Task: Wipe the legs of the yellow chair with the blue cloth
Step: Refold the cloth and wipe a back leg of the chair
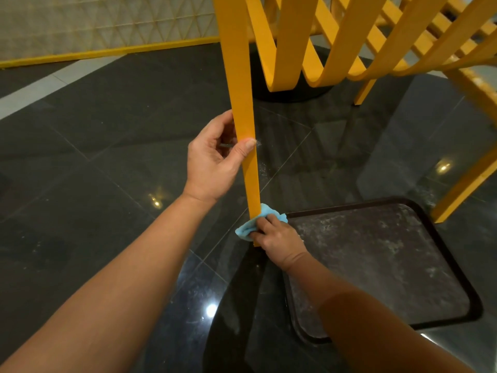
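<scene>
**Both hands on one leg of the yellow chair**

The near leg (243,109) of the yellow chair (336,41) runs as a flat strip from the top of the view down to the dark floor (88,162), a little left of centre. The blue cloth (251,224) is bunched around the lowest part of that leg, just above its foot, pressed against it on the right and near sides.

The right hand (279,242) grasps the cloth, fingers curled over it and closed against the leg, knuckles up. Its wrist bends slightly, and the forearm reaches in from the near right corner, low to the floor.

The left hand (215,162) grips the same leg higher up, about midway along the visible strip and well apart from the cloth. The thumb lies across the leg's front face, and the fingers wrap behind it from the left. The palm faces right, and the bare forearm stretches up from the near left corner.

To the right, the chair's curved yellow slats cross one another, and two more legs stand farther right. A dark tray (390,265) with a raised rim lies on the floor just right of the cloth, its surface mottled with pale marks. A yellow strip (107,52) runs along the base of the patterned far wall.
</scene>
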